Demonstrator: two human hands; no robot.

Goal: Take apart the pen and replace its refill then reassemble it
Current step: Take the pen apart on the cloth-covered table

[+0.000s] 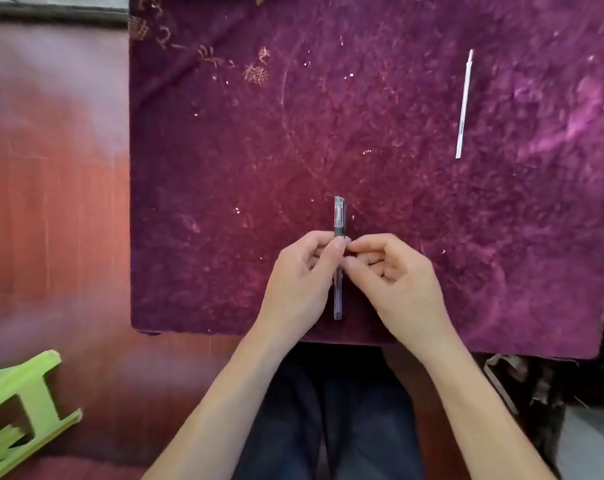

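Note:
A clear capped pen (339, 216) stands lengthwise near the front middle of the purple cloth (380, 133), cap end pointing away from me. My left hand (302, 282) pinches its middle between thumb and fingers. My right hand (394, 275) touches the same spot from the right with its fingertips closed on the barrel. The lower barrel shows between my two hands. A thin white refill (463, 105) lies alone on the cloth at the far right, well away from both hands.
The cloth covers a table whose front edge runs just below my wrists. A green plastic stool (20, 407) lies on the red floor at the lower left. Dark clutter (529, 386) sits under the table's right corner.

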